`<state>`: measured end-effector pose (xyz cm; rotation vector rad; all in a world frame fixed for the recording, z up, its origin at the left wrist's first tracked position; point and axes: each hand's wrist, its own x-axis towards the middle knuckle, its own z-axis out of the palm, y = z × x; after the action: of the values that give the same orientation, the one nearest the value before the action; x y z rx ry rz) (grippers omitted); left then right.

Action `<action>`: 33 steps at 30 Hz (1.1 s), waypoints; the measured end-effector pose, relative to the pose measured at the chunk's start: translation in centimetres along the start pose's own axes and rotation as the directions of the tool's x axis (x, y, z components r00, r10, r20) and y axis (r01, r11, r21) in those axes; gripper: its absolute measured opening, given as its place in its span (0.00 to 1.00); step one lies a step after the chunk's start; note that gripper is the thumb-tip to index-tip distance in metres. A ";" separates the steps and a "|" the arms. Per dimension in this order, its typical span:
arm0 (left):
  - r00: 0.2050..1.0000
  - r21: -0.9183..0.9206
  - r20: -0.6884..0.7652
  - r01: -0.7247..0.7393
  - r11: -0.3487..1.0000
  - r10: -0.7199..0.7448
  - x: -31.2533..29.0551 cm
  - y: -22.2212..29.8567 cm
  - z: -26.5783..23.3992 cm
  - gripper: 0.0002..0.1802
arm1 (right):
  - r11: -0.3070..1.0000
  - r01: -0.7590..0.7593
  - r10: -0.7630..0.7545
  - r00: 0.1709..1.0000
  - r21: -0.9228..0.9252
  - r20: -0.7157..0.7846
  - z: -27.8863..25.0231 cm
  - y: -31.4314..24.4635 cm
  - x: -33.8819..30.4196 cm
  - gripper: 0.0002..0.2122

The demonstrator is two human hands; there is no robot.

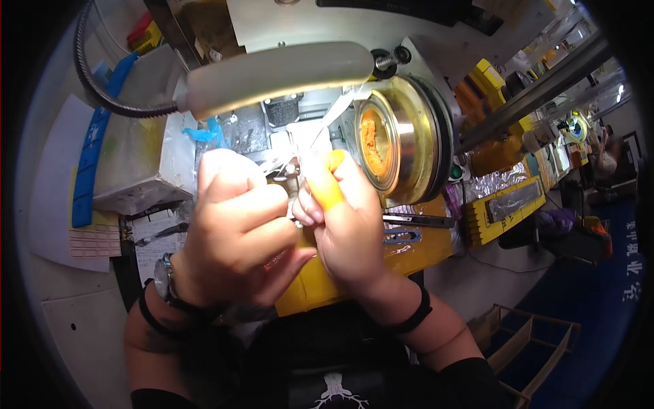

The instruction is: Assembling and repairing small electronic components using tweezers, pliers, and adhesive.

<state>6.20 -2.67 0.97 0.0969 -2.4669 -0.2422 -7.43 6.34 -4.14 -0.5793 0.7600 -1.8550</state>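
My left hand (238,228), with a watch (163,278) on its wrist, is closed with its fingers curled in. What it holds is hidden behind the knuckles. Close beside it, my right hand (351,228) is pinched closed, a yellow finger cot (325,183) covering one digit. Glare washes out the thing at its fingertips. Thin white strands or slips (278,162) show between the hands, but I cannot tell whether either hand holds them. Both hands are raised under a long grey lamp (279,76), in front of a brass-coloured drum (412,136) with an orange centre.
A white bin (146,160) stands at the left, with a blue strip (102,140) beside it. Blue crumpled plastic (208,133) lies behind my left hand. Dark tweezers-like tools (419,220) rest right of my hands on the yellow bench top (306,290). Farther right is a yellow box (507,208).
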 end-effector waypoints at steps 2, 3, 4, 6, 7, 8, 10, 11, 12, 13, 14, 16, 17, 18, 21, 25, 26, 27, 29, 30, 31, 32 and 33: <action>0.995 -0.135 0.095 0.039 0.990 -0.026 0.7 -0.5 -1.7 0.18 | 0.991 0.008 -0.017 0.997 -0.132 -0.069 0.1 0.1 0.5 0.06; 0.994 -0.177 0.091 0.074 0.981 -0.059 0.9 -0.9 -2.0 0.22 | 0.992 -0.002 -0.008 0.997 -0.128 -0.078 0.2 0.2 0.6 0.06; 0.989 -0.238 0.073 0.143 0.961 -0.129 0.7 -1.5 -2.1 0.22 | 0.980 0.034 -0.052 0.995 -0.194 -0.088 0.1 0.4 1.0 0.06; 0.963 -0.302 0.043 0.266 0.916 -0.265 0.8 -2.8 -1.7 0.19 | 0.957 0.062 -0.097 0.989 -0.284 -0.111 0.3 0.5 1.7 0.05; 0.944 -0.298 0.023 0.321 0.899 -0.330 1.3 -3.4 -1.7 0.16 | 0.958 0.057 -0.092 0.989 -0.281 -0.113 0.3 0.5 2.1 0.05; 0.894 -0.303 0.115 0.447 0.841 -0.434 2.0 -3.3 -2.2 0.09 | 0.969 0.047 -0.081 0.988 -0.243 -0.131 0.2 0.6 2.4 0.03; 0.901 -0.419 0.111 0.426 0.802 -0.420 2.5 -5.2 -1.2 0.01 | 0.979 0.037 -0.068 0.987 -0.202 -0.149 0.2 0.6 2.9 0.02; 0.904 -0.374 0.144 0.427 0.823 -0.403 2.7 -6.0 -1.2 0.03 | 0.960 0.035 -0.073 0.989 -0.279 -0.128 0.2 0.4 3.1 0.02; 0.904 -0.373 0.145 0.427 0.824 -0.403 3.1 -6.6 -0.8 0.03 | 0.934 0.036 -0.079 0.991 -0.355 -0.107 0.1 0.4 3.3 0.03; 0.923 -0.457 0.171 0.384 0.802 -0.345 3.5 -6.7 -0.4 0.05 | 0.934 0.035 -0.077 0.991 -0.354 -0.105 0.1 0.5 3.5 0.03; 0.940 -0.539 0.190 0.340 0.770 -0.282 3.9 -7.0 -0.1 0.07 | 0.926 0.072 -0.113 0.989 -0.371 -0.090 0.1 0.9 3.8 0.05; 0.937 -0.581 0.261 0.345 0.737 -0.232 4.5 -8.0 0.2 0.08 | 0.917 0.106 -0.146 0.986 -0.385 -0.076 -0.6 1.5 4.5 0.07; 0.928 -0.621 0.329 0.353 0.700 -0.176 4.9 -8.5 0.5 0.08 | 0.909 0.135 -0.166 0.985 -0.394 -0.047 -1.3 2.0 5.0 0.10; 0.927 -0.623 0.344 0.342 0.703 -0.147 5.2 -8.9 0.6 0.08 | 0.901 0.164 -0.187 0.982 -0.402 -0.017 -1.6 2.2 5.4 0.13; 0.923 -0.561 0.383 0.267 0.783 -0.040 5.6 -9.9 0.7 0.06 | 0.929 0.164 -0.195 0.979 -0.332 -0.063 -0.7 2.4 5.6 0.14; 0.923 -0.534 0.386 0.210 0.819 0.015 5.8 -10.1 0.9 0.06 | 0.940 0.218 -0.242 0.968 -0.262 -0.062 -0.2 2.0 5.7 0.14; 0.923 -0.541 0.383 0.249 0.804 -0.028 5.7 -9.9 0.8 0.05 | 0.962 0.116 -0.141 0.986 -0.247 -0.089 -0.1 1.5 5.0 0.13; 0.922 -0.547 0.380 0.287 0.786 -0.072 5.5 -9.8 0.7 0.05 | 0.973 0.011 -0.038 0.993 -0.230 -0.113 -0.1 1.0 4.2 0.13; 0.934 -0.463 0.352 0.230 0.856 -0.061 4.4 -11.1 0.2 0.05 | 0.992 -0.047 0.032 0.992 -0.121 -0.125 0.3 0.2 1.5 0.13; 0.944 -0.374 0.328 0.172 0.911 -0.044 4.0 -11.5 -0.3 0.05 | 0.994 -0.106 0.104 0.986 -0.012 -0.133 0.5 -0.2 0.0 0.13; 0.944 -0.375 0.327 0.170 0.911 -0.042 4.2 -10.7 -0.5 0.05 | 0.994 -0.104 0.102 0.986 -0.013 -0.133 0.4 -0.4 -2.0 0.13; 0.952 -0.371 0.279 0.230 0.900 -0.128 4.3 -9.2 -0.9 0.06 | 0.993 -0.089 0.080 0.991 -0.084 -0.103 0.3 -0.6 -4.0 0.12; 0.949 -0.371 0.231 0.289 0.882 -0.213 4.3 -7.7 -1.6 0.07 | 0.986 -0.071 0.061 0.996 -0.154 -0.072 -0.1 -0.9 -5.0 0.11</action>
<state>3.89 -11.03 3.26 0.2293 -2.5265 -0.9041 -6.21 11.25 -3.84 -0.5859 0.9645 -1.7718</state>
